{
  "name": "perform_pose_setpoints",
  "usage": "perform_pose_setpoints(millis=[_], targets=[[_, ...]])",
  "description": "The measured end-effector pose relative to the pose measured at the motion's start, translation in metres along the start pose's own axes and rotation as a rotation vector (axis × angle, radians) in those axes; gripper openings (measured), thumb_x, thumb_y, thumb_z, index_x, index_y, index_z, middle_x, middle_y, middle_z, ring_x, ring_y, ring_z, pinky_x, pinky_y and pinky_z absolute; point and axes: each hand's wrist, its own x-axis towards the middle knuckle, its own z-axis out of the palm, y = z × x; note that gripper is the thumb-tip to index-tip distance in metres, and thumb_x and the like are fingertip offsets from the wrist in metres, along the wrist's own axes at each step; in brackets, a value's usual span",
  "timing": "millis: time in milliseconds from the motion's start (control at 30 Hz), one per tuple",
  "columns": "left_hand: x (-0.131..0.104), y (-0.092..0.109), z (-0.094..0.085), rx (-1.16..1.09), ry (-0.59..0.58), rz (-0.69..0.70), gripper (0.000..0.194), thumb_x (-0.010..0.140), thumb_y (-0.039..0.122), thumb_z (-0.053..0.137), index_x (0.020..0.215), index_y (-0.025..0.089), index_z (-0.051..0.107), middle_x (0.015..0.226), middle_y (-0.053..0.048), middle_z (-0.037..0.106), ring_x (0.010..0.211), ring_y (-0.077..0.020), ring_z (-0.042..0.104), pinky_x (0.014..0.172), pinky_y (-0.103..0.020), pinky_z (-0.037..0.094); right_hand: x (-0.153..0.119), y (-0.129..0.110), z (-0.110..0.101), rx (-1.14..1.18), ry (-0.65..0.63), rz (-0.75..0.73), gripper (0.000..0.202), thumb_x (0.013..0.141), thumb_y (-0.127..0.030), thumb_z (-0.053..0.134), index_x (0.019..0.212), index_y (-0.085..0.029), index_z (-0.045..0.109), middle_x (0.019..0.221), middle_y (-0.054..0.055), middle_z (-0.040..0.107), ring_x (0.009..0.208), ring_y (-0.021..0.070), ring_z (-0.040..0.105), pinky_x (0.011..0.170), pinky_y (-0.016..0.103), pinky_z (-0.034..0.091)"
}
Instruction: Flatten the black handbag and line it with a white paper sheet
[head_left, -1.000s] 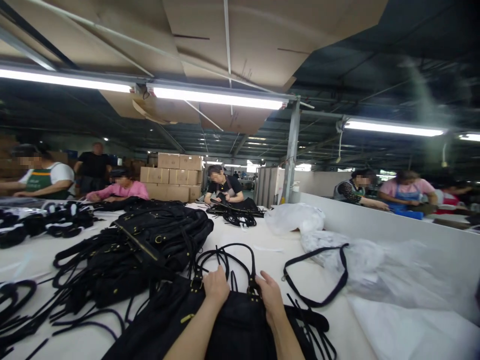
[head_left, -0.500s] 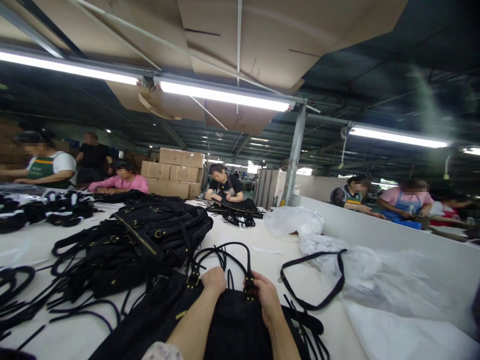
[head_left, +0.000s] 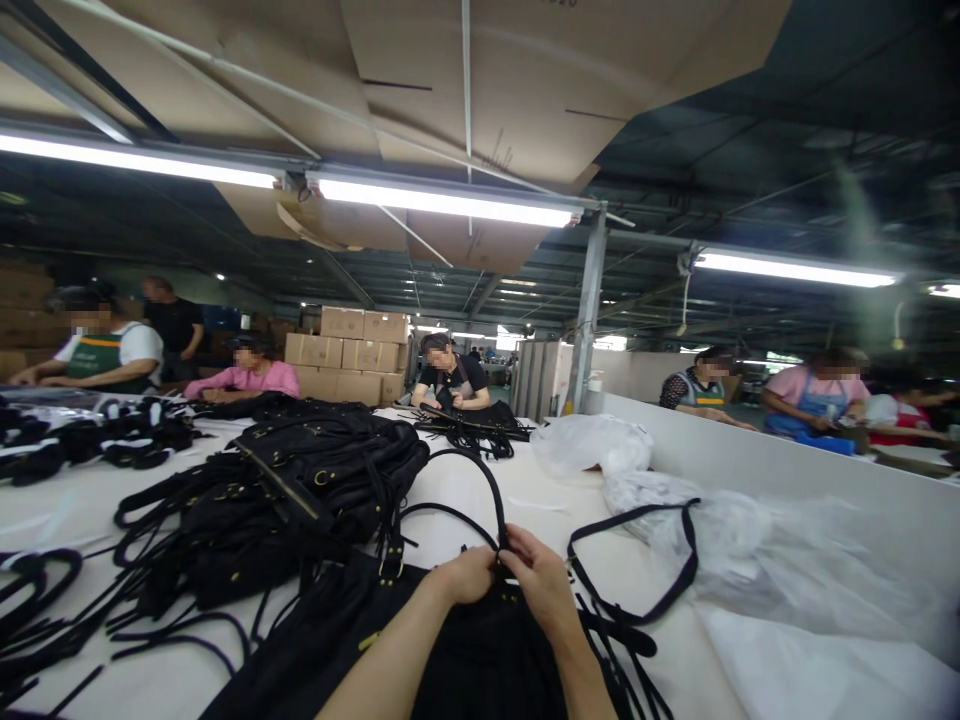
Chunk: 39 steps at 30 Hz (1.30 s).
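Note:
A black bag (head_left: pixel 480 650) with brass-coloured fittings lies in front of me, its looped handle (head_left: pixel 491 480) rising from the top edge. My left hand (head_left: pixel 469 577) is closed at the base of the handle's right end, fingers pinched on it. My right hand (head_left: pixel 534 572) meets it there from the right, thumb and fingers closed on the same handle base. The fingertips of both hands nearly touch and partly hide the fitting between them. Left of the hands stands the other handle end with a brass buckle (head_left: pixel 390 568).
Black bags (head_left: pixel 322 470) are piled at the left, with loose black cords (head_left: pixel 187 625) before them. A black strap (head_left: pixel 679 580) and clear plastic (head_left: pixel 795 550) lie at the right beside a low white partition (head_left: pixel 750 450). Several people work beyond the table.
My left hand has moved right, from the middle of the bag's top edge to the right handle base, beside my right hand. The handle loop now stands higher.

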Motion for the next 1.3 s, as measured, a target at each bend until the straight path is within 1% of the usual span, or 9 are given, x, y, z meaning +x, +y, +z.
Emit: perform_pose_setpoints(millis=[200, 367, 467, 600, 733, 933, 1067, 1167, 1300], targets=[[-0.053, -0.016, 0.011, 0.286, 0.17, -0.037, 0.045, 0.093, 0.02, 0.039, 0.136, 0.016, 0.05, 0.147, -0.014, 0.044, 0.141, -0.03, 0.031, 0.119, -0.054, 0.013, -0.007, 0.03, 0.018, -0.752, -0.039, 0.088, 0.043, 0.087, -0.021, 0.044, 0.128, -0.018, 0.057, 0.124, 0.011, 0.067, 0.118, 0.0239, 0.06, 0.102, 0.032, 0.042], [-0.09, -0.026, 0.024, 0.32, 0.245, -0.075, 0.046, 0.096, 0.036, 0.038, 0.135, 0.018, 0.053, 0.146, -0.012, 0.048, 0.137, -0.0281, 0.038, 0.119, -0.047, 0.02, 0.007, 0.047, 0.034, -0.886, -0.118, 0.214, 0.034, 0.094, -0.029, 0.039, 0.097, -0.009, 0.066, 0.102, 0.023, 0.07, 0.106, 0.0332, 0.065, 0.092, 0.04, 0.045], [-0.091, -0.03, 0.028, 0.292, 0.298, -0.055, 0.043, 0.094, 0.035, 0.039, 0.129, 0.019, 0.058, 0.14, -0.011, 0.054, 0.134, -0.0276, 0.043, 0.118, -0.046, 0.022, 0.026, 0.053, 0.042, -0.917, -0.138, 0.265, 0.033, 0.091, -0.024, 0.045, 0.114, -0.006, 0.059, 0.106, 0.023, 0.069, 0.108, 0.0315, 0.064, 0.092, 0.039, 0.045], [-0.084, -0.035, 0.031, 0.202, 0.316, -0.058, 0.041, 0.091, 0.031, 0.044, 0.125, 0.016, 0.062, 0.138, -0.015, 0.055, 0.131, -0.0301, 0.045, 0.117, -0.049, 0.021, 0.046, 0.056, 0.052, -0.896, -0.123, 0.316, 0.054, 0.071, -0.005, 0.051, 0.125, -0.004, 0.052, 0.102, 0.022, 0.07, 0.102, 0.032, 0.066, 0.087, 0.039, 0.046], [-0.086, -0.037, 0.031, -0.104, 0.379, -0.026, 0.033, 0.082, 0.026, 0.056, 0.11, 0.013, 0.07, 0.131, -0.019, 0.059, 0.129, -0.0364, 0.046, 0.117, -0.053, 0.014, 0.06, 0.036, 0.041, -0.742, -0.126, 0.252, 0.02, 0.068, -0.013, 0.049, 0.083, -0.016, 0.061, 0.082, 0.01, 0.07, 0.086, 0.0247, 0.066, 0.074, 0.03, 0.047], [-0.084, -0.03, 0.015, -0.592, 0.502, -0.065, 0.022, 0.064, 0.016, 0.07, 0.086, 0.02, 0.072, 0.119, -0.014, 0.065, 0.126, -0.0361, 0.047, 0.117, -0.046, 0.018, 0.03, -0.032, 0.0, -0.57, -0.139, 0.022, 0.012, 0.065, -0.026, 0.051, 0.076, -0.021, 0.053, 0.073, 0.001, 0.063, 0.074, 0.0197, 0.059, 0.069, 0.029, 0.045], [-0.075, -0.007, -0.007, -1.028, 0.503, -0.136, 0.027, 0.065, 0.015, 0.065, 0.092, 0.017, 0.064, 0.108, -0.014, 0.066, 0.1, -0.0285, 0.062, 0.078, -0.035, 0.052, -0.022, -0.05, -0.006, -0.512, -0.183, -0.09, 0.017, 0.068, -0.022, 0.047, 0.083, -0.022, 0.055, 0.082, 0.002, 0.064, 0.08, 0.02, 0.059, 0.076, 0.03, 0.044], [-0.08, 0.018, -0.026, -1.335, 0.489, -0.117, 0.026, 0.076, 0.021, 0.062, 0.102, 0.016, 0.058, 0.113, -0.014, 0.064, 0.083, -0.0176, 0.064, 0.053, -0.021, 0.043, -0.047, -0.05, -0.005, -0.498, -0.236, -0.141, 0.02, 0.071, -0.016, 0.044, 0.087, -0.022, 0.054, 0.086, 0.004, 0.064, 0.084, 0.0204, 0.059, 0.078, 0.031, 0.043], [-0.091, 0.05, -0.047, -1.55, 0.421, -0.065, 0.02, 0.08, 0.023, 0.068, 0.095, 0.013, 0.06, 0.108, -0.014, 0.067, 0.066, -0.0103, 0.059, 0.046, -0.016, 0.037, -0.058, -0.062, -0.005, -0.66, -0.251, -0.095, 0.019, 0.076, -0.009, 0.041, 0.087, -0.019, 0.052, 0.089, 0.008, 0.065, 0.085, 0.0218, 0.059, 0.077, 0.032, 0.044]])
